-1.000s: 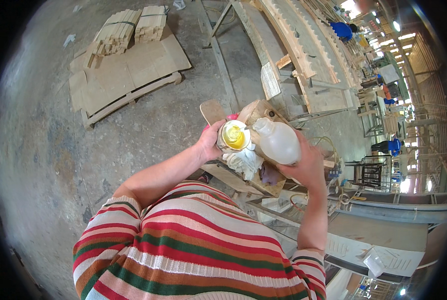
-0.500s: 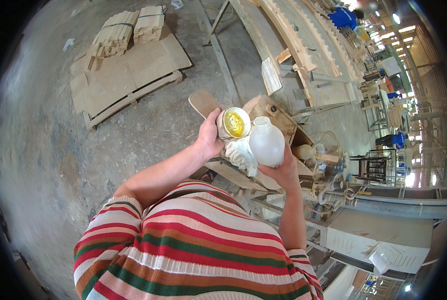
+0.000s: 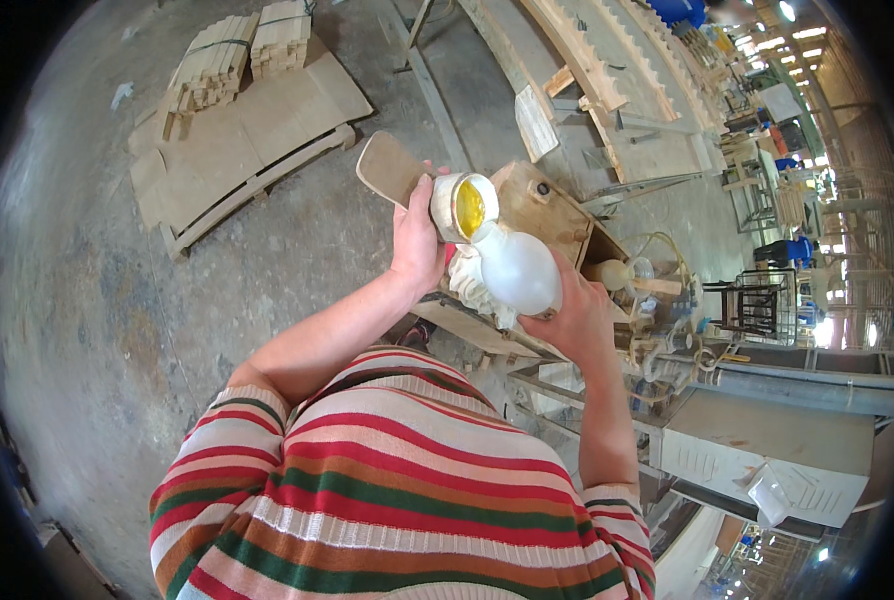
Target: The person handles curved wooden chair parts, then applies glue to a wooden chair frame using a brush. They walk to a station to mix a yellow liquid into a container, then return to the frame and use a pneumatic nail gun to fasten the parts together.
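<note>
My left hand (image 3: 419, 238) is closed around a whitish cup (image 3: 447, 207) with clear yellow liquid (image 3: 470, 208) inside; the cup leans right. A flat, round-ended brown wooden piece (image 3: 389, 168) juts out beyond the same hand; whether it is gripped or fixed to the cup I cannot tell. My right hand (image 3: 585, 318) grips the lower part of a translucent white plastic bottle (image 3: 520, 274). The bottle tilts left, its neck at the cup's rim. No stream of liquid is visible between them. A crumpled white cloth (image 3: 470, 282) lies below the cup and bottle.
A wooden box (image 3: 530, 205) stands just beyond my hands. Tied bundles of wood strips (image 3: 210, 62) rest on a cardboard-covered pallet (image 3: 247, 130) at far left. Long notched wooden rails (image 3: 577, 50) stand ahead right. A metal cabinet (image 3: 767, 450) is at right; people in blue are farther off.
The bottle has tipped left from nearly upright, bringing its mouth to the cup's rim. The cup has tilted right and risen slightly, and the wooden piece has swung up with it.
</note>
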The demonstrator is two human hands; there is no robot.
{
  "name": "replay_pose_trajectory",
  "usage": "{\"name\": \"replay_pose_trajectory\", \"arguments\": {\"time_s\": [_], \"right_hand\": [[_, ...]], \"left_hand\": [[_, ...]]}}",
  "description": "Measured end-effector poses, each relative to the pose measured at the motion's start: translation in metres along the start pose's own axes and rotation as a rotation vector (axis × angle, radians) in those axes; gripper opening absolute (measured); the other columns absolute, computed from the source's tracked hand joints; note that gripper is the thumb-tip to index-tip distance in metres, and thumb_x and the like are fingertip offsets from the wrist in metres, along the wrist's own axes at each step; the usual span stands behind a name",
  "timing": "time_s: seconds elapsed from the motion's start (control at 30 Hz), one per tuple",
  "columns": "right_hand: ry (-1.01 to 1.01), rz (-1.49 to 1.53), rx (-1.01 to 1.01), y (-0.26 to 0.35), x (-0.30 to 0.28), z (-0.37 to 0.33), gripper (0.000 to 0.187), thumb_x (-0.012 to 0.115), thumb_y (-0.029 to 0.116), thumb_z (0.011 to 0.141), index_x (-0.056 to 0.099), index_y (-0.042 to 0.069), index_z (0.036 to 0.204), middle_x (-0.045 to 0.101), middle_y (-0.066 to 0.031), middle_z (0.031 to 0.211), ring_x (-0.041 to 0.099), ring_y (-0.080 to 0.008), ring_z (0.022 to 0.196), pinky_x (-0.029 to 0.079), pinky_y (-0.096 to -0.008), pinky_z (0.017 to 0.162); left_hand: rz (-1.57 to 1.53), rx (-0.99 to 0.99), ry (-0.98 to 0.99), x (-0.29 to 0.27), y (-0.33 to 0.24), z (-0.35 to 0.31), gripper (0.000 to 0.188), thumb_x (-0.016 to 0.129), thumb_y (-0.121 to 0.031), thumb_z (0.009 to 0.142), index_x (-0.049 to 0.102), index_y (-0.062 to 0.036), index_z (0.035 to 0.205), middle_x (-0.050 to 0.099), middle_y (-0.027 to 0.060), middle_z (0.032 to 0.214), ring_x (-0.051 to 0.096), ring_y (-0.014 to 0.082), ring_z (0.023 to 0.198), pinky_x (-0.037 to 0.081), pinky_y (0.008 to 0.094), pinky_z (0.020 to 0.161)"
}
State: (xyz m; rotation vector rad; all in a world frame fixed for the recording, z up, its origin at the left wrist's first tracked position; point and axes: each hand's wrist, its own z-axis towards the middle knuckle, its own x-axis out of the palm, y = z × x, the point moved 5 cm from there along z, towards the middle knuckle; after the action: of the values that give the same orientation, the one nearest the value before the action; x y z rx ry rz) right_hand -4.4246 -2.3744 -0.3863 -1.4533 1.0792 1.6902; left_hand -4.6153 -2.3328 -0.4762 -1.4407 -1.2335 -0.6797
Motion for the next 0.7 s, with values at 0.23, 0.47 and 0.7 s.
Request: {"name": "replay_pose_trajectory", "arguments": {"time_s": [0.23, 0.47, 0.7], "right_hand": [[0.05, 0.032, 0.033, -0.001, 0.001, -0.007, 0.084, 0.077, 0.031, 0.053, 0.042, 0.01, 0.127, 0.064, -0.0121, 0.094, 0.063, -0.0285, 0.083, 0.044, -0.0381, 0.075], [0.126, 0.171, 0.101, -0.003, 0.004, -0.019, 0.086, 0.078, 0.03, 0.053, 0.041, 0.01, 0.129, 0.064, -0.0134, 0.099, 0.062, -0.0305, 0.088, 0.045, -0.0404, 0.078], [0.173, 0.238, 0.16, -0.012, 0.007, -0.029, 0.086, 0.079, 0.027, 0.053, 0.042, 0.01, 0.128, 0.064, -0.0152, 0.098, 0.061, -0.033, 0.09, 0.047, -0.0406, 0.077]], "left_hand": [[0.007, 0.02, 0.026, -0.002, 0.006, -0.002, 0.028, 0.044, -0.018, 0.094, 0.042, -0.0072, 0.12, 0.053, 0.0087, 0.109, 0.053, 0.0183, 0.1, 0.045, 0.0331, 0.088], [0.065, -0.01, 0.047, -0.003, 0.014, -0.003, 0.027, 0.044, -0.021, 0.095, 0.042, -0.0089, 0.119, 0.053, 0.009, 0.113, 0.053, 0.0208, 0.105, 0.044, 0.0354, 0.091], [0.092, -0.037, 0.064, -0.001, 0.032, 0.0, 0.03, 0.043, -0.022, 0.095, 0.038, -0.0087, 0.121, 0.052, 0.0101, 0.115, 0.052, 0.0227, 0.107, 0.044, 0.0382, 0.093]]}}
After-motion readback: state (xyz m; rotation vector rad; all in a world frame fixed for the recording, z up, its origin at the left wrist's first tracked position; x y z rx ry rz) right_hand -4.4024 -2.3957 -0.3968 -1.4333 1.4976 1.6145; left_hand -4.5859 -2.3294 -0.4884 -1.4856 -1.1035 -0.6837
